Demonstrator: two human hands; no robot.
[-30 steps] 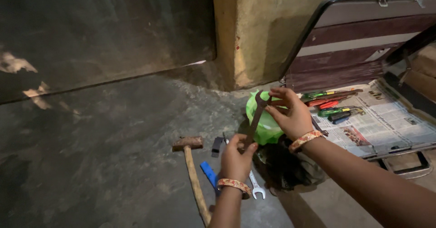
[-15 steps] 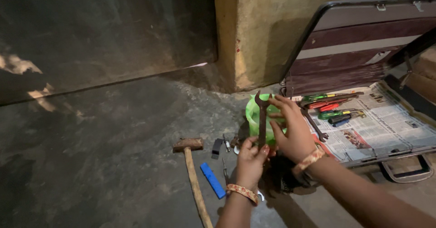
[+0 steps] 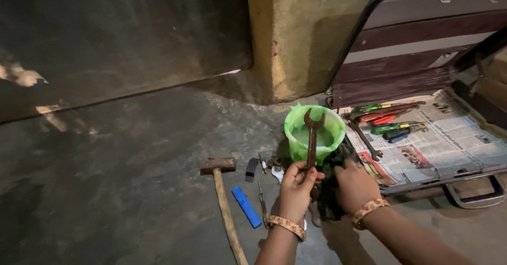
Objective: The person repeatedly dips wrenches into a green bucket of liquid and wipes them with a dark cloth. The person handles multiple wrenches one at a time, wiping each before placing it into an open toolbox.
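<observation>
We clamp our left hand (image 3: pixel 297 185) around the lower end of a rusty spanner (image 3: pixel 312 141), holding it upright in front of a green plastic cup (image 3: pixel 315 133) on the concrete floor (image 3: pixel 132 154). Our right hand (image 3: pixel 355 185) closes on a dark cloth (image 3: pixel 332 178) just beside the spanner. A hammer (image 3: pixel 224 201) and a blue bar (image 3: pixel 247 207) lie to the left. Screwdrivers (image 3: pixel 388 121) rest on newspaper (image 3: pixel 449 141) inside the open case (image 3: pixel 422 48), near its rear edge.

Left hand (image 3: pixel 297 187) fingers curled tight (bangled wrist); right hand (image 3: pixel 355 185) palm-down.
</observation>
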